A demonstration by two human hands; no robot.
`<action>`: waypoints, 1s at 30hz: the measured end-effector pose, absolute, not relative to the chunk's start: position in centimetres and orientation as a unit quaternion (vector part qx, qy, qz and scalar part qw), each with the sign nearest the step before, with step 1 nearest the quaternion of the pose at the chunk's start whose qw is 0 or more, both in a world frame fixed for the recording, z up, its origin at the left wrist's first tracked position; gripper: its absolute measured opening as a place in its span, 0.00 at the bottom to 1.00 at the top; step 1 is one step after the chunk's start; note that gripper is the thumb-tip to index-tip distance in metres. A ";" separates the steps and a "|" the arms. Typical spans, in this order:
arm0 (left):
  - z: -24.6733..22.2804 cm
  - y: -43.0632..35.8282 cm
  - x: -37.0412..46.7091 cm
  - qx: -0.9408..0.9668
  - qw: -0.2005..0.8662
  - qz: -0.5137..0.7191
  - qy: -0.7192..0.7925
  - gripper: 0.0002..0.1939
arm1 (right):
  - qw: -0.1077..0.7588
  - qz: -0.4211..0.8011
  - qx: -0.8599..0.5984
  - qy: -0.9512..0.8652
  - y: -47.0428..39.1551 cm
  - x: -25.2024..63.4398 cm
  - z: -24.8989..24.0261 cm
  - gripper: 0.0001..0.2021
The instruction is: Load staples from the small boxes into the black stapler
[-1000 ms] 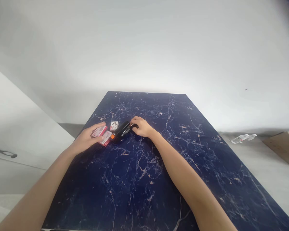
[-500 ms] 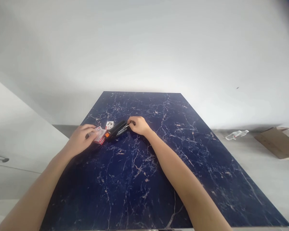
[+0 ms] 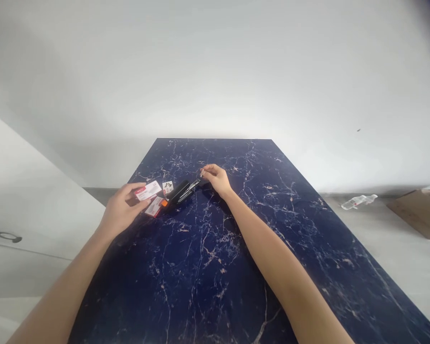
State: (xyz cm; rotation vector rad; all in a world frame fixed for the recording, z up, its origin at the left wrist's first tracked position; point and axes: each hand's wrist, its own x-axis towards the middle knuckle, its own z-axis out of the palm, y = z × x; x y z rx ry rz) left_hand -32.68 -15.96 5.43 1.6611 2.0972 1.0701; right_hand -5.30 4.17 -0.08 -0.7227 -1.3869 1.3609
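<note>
My left hand (image 3: 121,206) is closed on a small white and red box (image 3: 148,190), held between thumb and fingers above the table. A second red and white box (image 3: 153,207) lies just below it. A black stapler (image 3: 178,192) with an orange end rests at a slant beside the boxes, its metal rail showing at the far right end. Past that end, my right hand (image 3: 218,180) has its fingertips pinched together on something small and pale that I cannot make out. A little white box (image 3: 167,187) with a dark printed picture sits behind the stapler.
The dark blue marble-patterned table (image 3: 215,267) stands close to a pale wall (image 3: 215,71). On the floor to the right lie a clear plastic bottle (image 3: 358,202) and a brown cardboard box (image 3: 417,212). A white panel with a dark handle (image 3: 3,235) is at the left.
My left hand has lifted one red and white box, uncovering the other beneath. My right hand has let go of the stapler's end and moved slightly right and away from it.
</note>
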 end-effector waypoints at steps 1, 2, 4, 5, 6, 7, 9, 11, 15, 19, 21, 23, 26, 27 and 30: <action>5.5 -16.0 -32.3 0.560 0.159 0.389 0.714 0.32 | 0.519 0.558 -0.307 -0.570 4.1 -5.3 -0.1 0.16; 5.4 -16.1 -31.8 0.558 0.187 0.400 0.703 0.32 | 0.524 0.555 -0.314 -0.564 4.1 -5.4 -0.1 0.17; 5.3 -16.2 -30.8 0.573 0.232 0.401 0.676 0.33 | 0.527 0.554 -0.326 -0.556 3.9 -5.5 0.0 0.18; 5.3 -16.3 -30.4 0.584 0.250 0.398 0.661 0.33 | 0.528 0.556 -0.327 -0.553 3.8 -5.5 0.0 0.17; 5.2 -16.4 -30.0 0.596 0.267 0.394 0.646 0.33 | 0.529 0.558 -0.326 -0.550 3.8 -5.5 0.0 0.17; 5.2 -16.5 -29.7 0.606 0.279 0.391 0.634 0.33 | 0.530 0.560 -0.324 -0.548 3.7 -5.5 0.0 0.17; 5.2 -16.7 -29.4 0.616 0.296 0.389 0.618 0.32 | 0.519 0.564 -0.323 -0.556 3.7 -5.6 -0.1 0.16; 5.4 -16.8 -29.4 0.604 0.315 0.397 0.616 0.32 | 0.494 0.560 -0.327 -0.579 3.8 -5.5 -0.2 0.16; 6.0 -16.9 -29.4 0.572 0.377 0.425 0.592 0.32 | 0.465 0.539 -0.333 -0.618 4.3 -5.5 -0.6 0.15; 6.6 -17.2 -29.0 0.567 0.450 0.443 0.530 0.27 | 0.455 0.528 -0.340 -0.631 4.4 -5.4 -1.0 0.14; 6.6 -17.2 -28.9 0.557 0.470 0.458 0.509 0.25 | 0.448 0.524 -0.344 -0.637 4.4 -5.4 -1.1 0.13; 6.5 -17.1 -28.8 0.547 0.476 0.464 0.509 0.25 | 0.445 0.522 -0.345 -0.640 4.3 -5.4 -1.0 0.13; 6.1 -16.9 -28.8 0.539 0.477 0.456 0.523 0.25 | 0.455 0.527 -0.343 -0.631 4.2 -5.5 -0.5 0.13; 6.0 -16.9 -28.7 0.544 0.476 0.446 0.528 0.24 | 0.467 0.529 -0.340 -0.621 4.0 -5.6 -0.3 0.13; 5.6 -16.8 -28.4 0.601 0.458 0.379 0.534 0.22 | 0.518 0.532 -0.326 -0.586 2.8 -5.9 0.5 0.13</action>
